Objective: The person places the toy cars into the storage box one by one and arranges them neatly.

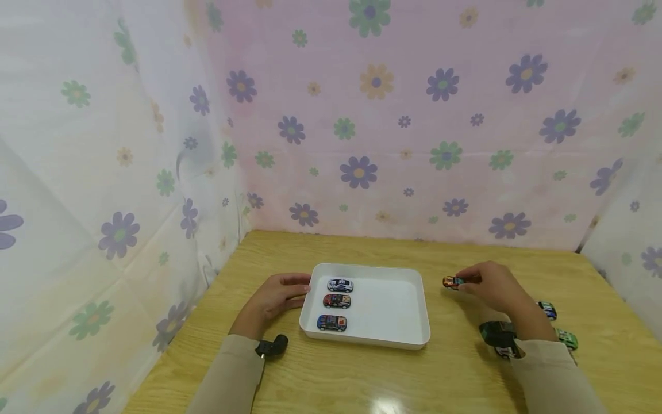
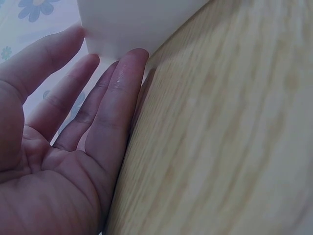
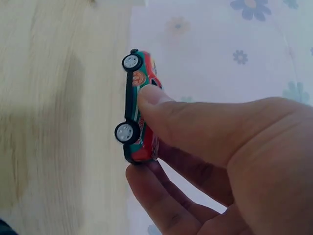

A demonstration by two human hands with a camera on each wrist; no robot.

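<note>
My right hand (image 1: 491,284) pinches a red and green toy car (image 3: 139,110) between thumb and fingers, over the table to the right of a white tray (image 1: 380,307). In the right wrist view the car's two side wheels face the camera. At the tray's left wall, my left hand (image 1: 279,296) rests with relaxed fingers; in the left wrist view its fingertips (image 2: 134,56) touch the outside of that wall. Three toy cars sit in a column at the tray's left side: a white one (image 1: 340,285), a red one (image 1: 337,301) and a blue one (image 1: 332,323).
Beyond my right wrist lie a green toy car (image 1: 566,338) and a blue-and-green one (image 1: 547,310). Another car (image 1: 508,352) is partly hidden under the wrist camera. The wooden table (image 1: 362,382) meets a flowered cloth (image 1: 414,195) at the back.
</note>
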